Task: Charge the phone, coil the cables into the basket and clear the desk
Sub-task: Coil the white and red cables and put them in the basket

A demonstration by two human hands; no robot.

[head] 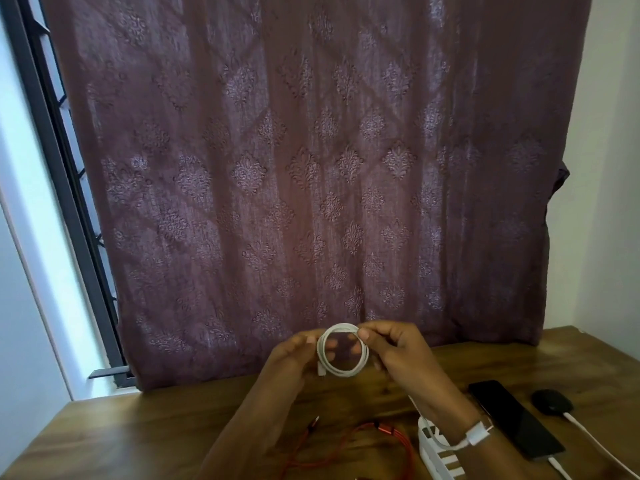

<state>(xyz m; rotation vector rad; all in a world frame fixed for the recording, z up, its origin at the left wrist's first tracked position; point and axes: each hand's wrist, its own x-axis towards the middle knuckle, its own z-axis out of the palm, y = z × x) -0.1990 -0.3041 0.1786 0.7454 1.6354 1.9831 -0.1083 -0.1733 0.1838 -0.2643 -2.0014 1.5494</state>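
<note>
Above the wooden desk (138, 438), the left grip (294, 355) and right grip (391, 351) pinch opposite sides of a coiled white cable (344, 373), a red cable (379, 427) lying beneath.

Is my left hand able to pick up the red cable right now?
Probably not yet: the left hand holds the white coil with the right hand. The red cable lies uncovered on the desk.

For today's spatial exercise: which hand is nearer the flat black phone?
Right. The right hand is just left of the flat black phone; the left hand is farther left. Both grip a coiled white cable.
</note>
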